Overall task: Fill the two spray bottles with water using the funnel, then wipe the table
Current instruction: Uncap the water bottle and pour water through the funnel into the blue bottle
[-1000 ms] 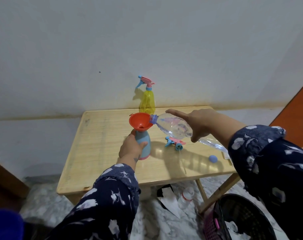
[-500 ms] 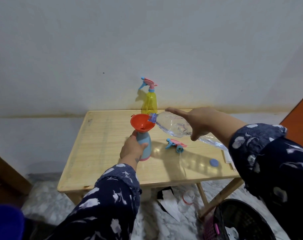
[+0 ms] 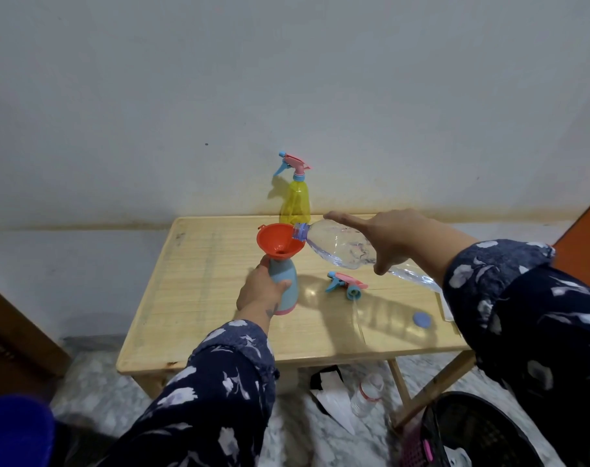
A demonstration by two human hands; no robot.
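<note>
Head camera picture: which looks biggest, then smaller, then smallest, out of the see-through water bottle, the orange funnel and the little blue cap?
1. Water bottle, partly hidden by the right hand.
2. Orange funnel.
3. Blue cap, though nearest the camera.

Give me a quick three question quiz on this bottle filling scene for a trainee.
1. True or false: the funnel sits in the yellow spray bottle.
2. Which hand tips the clear water bottle? A left, B right.
3. What lies on the table between the loose spray head and the right sleeve?

Key: 1 false, it sits in the blue spray bottle, gripped by the left hand. 2 B, the right hand. 3 the blue cap.
</note>
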